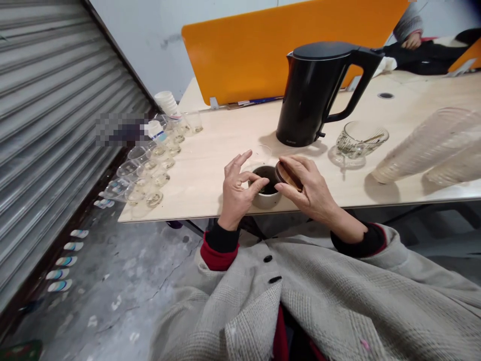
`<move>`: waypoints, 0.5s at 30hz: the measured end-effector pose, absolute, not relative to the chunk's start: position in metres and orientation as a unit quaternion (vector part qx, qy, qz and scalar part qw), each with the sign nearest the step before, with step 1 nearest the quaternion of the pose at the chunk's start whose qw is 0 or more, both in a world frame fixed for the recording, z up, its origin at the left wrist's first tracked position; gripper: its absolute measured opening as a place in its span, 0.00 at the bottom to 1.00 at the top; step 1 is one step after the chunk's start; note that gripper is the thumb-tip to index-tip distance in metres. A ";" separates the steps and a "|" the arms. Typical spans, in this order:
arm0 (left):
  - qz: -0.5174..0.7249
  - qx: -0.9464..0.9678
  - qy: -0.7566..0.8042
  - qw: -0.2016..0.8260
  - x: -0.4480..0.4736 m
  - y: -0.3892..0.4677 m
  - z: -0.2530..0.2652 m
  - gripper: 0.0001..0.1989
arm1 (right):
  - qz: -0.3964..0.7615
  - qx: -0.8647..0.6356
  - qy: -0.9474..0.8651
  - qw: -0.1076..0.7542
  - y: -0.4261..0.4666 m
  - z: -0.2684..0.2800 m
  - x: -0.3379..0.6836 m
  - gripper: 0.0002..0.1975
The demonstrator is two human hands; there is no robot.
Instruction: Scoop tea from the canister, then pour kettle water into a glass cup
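A small round jar [265,199] with dark tea leaves inside stands near the front edge of the wooden table [210,165]. My left hand [236,193] pinches the jar's rim with thumb and forefinger, the other fingers spread. My right hand [308,188] holds a round wooden lid [287,175] tilted just to the right of the jar's mouth. A clear plastic cup [262,153] stands right behind the jar.
A black electric kettle [319,93] stands behind the jar, a glass bowl [361,139] to its right. Stacked clear cups [428,145] lie at the right. Several small cups [150,170] line the table's left edge. An orange divider [263,45] stands behind; another person's hand [412,40] rests beyond it.
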State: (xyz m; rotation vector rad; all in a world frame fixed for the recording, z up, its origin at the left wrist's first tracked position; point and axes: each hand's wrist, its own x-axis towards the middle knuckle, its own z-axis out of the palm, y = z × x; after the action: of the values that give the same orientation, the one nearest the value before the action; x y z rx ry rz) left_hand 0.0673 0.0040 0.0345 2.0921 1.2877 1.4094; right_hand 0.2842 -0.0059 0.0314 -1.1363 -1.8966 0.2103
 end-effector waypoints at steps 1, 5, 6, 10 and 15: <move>0.493 0.725 0.454 0.159 0.069 0.004 0.035 0.13 | 0.084 -0.458 -0.766 0.444 -0.006 0.031 0.284 0.32; 0.492 0.724 0.446 0.187 0.069 0.006 0.036 0.06 | 0.085 -0.452 -0.767 0.448 -0.007 0.032 0.284 0.32; 0.492 0.724 0.441 0.199 0.067 0.006 0.037 0.08 | 0.087 -0.452 -0.766 0.448 -0.007 0.033 0.284 0.32; 0.499 0.712 0.427 0.248 0.052 0.000 0.036 0.22 | 0.100 -0.454 -0.763 0.448 -0.007 0.037 0.285 0.32; 0.475 0.695 0.416 0.345 0.037 -0.017 0.009 0.48 | 0.085 -0.448 -0.775 0.438 -0.002 0.045 0.281 0.34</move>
State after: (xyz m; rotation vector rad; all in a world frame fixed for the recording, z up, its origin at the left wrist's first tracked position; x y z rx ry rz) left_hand 0.0369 -0.0174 0.0095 1.8037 1.0797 1.2320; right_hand 0.2807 -0.0019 0.0453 -1.1150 -1.9262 0.2126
